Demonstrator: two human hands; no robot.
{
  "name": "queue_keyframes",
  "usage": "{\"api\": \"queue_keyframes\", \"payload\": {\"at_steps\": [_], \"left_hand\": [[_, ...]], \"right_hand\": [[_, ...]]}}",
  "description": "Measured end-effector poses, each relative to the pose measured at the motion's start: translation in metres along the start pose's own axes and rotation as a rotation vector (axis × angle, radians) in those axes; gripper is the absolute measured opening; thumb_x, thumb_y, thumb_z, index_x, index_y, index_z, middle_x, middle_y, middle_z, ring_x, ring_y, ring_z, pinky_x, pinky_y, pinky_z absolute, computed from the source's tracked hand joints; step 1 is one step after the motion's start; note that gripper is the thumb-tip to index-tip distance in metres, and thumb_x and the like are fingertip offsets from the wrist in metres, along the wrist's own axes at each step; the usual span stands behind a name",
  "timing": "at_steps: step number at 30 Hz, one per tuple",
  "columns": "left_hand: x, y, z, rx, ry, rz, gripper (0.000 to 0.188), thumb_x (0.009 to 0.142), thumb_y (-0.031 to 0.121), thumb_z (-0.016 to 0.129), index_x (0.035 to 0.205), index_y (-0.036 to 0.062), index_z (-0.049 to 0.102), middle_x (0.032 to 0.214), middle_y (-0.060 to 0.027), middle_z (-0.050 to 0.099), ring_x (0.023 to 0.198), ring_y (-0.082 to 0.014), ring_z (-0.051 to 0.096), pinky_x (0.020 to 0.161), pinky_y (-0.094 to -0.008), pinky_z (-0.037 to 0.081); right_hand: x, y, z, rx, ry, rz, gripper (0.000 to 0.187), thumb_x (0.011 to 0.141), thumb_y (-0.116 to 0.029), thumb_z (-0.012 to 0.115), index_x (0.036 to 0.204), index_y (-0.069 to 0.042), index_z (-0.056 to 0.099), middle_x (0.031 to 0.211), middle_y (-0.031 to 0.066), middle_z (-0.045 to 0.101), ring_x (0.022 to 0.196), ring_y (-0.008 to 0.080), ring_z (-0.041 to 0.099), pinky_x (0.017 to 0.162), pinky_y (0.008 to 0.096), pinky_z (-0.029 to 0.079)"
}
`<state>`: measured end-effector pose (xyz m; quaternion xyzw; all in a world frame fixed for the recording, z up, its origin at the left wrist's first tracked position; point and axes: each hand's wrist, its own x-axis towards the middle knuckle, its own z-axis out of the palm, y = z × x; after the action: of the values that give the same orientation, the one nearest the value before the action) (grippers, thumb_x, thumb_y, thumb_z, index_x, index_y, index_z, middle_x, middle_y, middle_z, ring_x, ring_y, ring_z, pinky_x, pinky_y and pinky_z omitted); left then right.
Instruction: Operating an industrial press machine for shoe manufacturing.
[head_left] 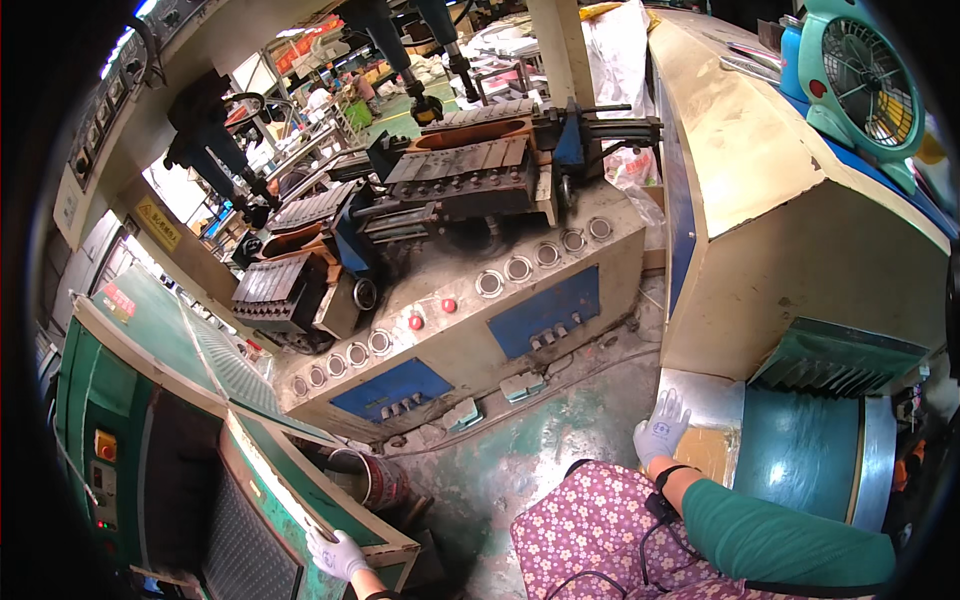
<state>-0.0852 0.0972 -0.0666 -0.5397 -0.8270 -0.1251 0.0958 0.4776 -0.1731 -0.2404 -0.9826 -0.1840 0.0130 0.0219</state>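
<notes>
My left hand (pixel 338 556), in a pale glove, rests at the corner of a green machine's cream-edged frame (pixel 290 490). Its fingers lie against that edge, and no loose object shows in it. My right hand (pixel 662 432), gloved too, is raised with the fingers stretched out and holds nothing. It is beside the metal plate (pixel 705 395) and a tan sheet (pixel 712 452) at the end of a green conveyor belt (pixel 800 450). Whether it touches the plate, I cannot tell. A flowered apron (pixel 590 530) covers my lap.
Ahead stands a beige machine bench (pixel 460 345) with round buttons and clamp blocks (pixel 460 175). A cream hood (pixel 800 270) with a flap curtain (pixel 835 355) covers the conveyor; a green fan (pixel 865 85) sits on top. A bucket (pixel 385 482) stands on the floor.
</notes>
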Motion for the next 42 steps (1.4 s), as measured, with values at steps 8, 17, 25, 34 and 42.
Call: {"api": "queue_keyframes", "payload": {"at_steps": [8, 17, 25, 34, 42], "left_hand": [[-0.001, -0.004, 0.005, -0.095, 0.105, 0.05, 0.056, 0.088, 0.022, 0.064, 0.141, 0.005, 0.06, 0.148, -0.0142, 0.058, 0.138, -0.0306, 0.052, 0.116, -0.0432, 0.039], [0.0, -0.002, 0.004, -0.145, 0.109, 0.07, 0.053, 0.087, 0.019, 0.065, 0.137, 0.0029, 0.063, 0.144, -0.0157, 0.061, 0.136, -0.0312, 0.054, 0.117, -0.0426, 0.039], [0.003, 0.002, 0.004, -0.155, 0.095, 0.103, 0.057, 0.085, 0.019, 0.066, 0.14, 0.0051, 0.06, 0.147, -0.0144, 0.058, 0.137, -0.031, 0.053, 0.116, -0.0435, 0.039], [-0.002, -0.001, 0.003, -0.198, 0.084, 0.095, 0.063, 0.08, 0.012, 0.064, 0.142, 0.011, 0.06, 0.149, -0.0129, 0.057, 0.136, -0.0312, 0.054, 0.115, -0.0439, 0.04], [0.001, -0.017, 0.004, -0.191, 0.145, 0.171, 0.059, 0.081, 0.014, 0.065, 0.139, 0.0111, 0.061, 0.146, -0.013, 0.059, 0.135, -0.0317, 0.054, 0.114, -0.0439, 0.041]], "right_hand": [[-0.002, -0.002, -0.004, -0.007, -0.015, 0.006, 0.079, 0.09, -0.035, 0.055, 0.159, -0.003, 0.036, 0.172, 0.0114, 0.023, 0.159, 0.0297, 0.016, 0.127, 0.0562, 0.008], [-0.003, -0.002, -0.004, -0.054, 0.0, 0.017, 0.078, 0.09, -0.035, 0.056, 0.159, -0.005, 0.037, 0.171, 0.0112, 0.024, 0.159, 0.0297, 0.017, 0.127, 0.0561, 0.008], [0.003, -0.002, -0.007, -0.029, -0.019, 0.021, 0.078, 0.09, -0.034, 0.055, 0.159, -0.005, 0.036, 0.171, 0.0111, 0.024, 0.159, 0.029, 0.017, 0.127, 0.0562, 0.008], [-0.002, 0.007, -0.02, 0.01, -0.11, -0.023, 0.085, 0.09, -0.036, 0.053, 0.162, 0.0, 0.026, 0.172, 0.0151, 0.019, 0.16, 0.0312, 0.012, 0.127, 0.056, 0.007], [-0.008, -0.005, -0.025, -0.013, -0.112, 0.004, 0.087, 0.089, -0.032, 0.054, 0.163, 0.001, 0.022, 0.172, 0.0163, 0.017, 0.16, 0.032, 0.012, 0.127, 0.0556, 0.006]]}}
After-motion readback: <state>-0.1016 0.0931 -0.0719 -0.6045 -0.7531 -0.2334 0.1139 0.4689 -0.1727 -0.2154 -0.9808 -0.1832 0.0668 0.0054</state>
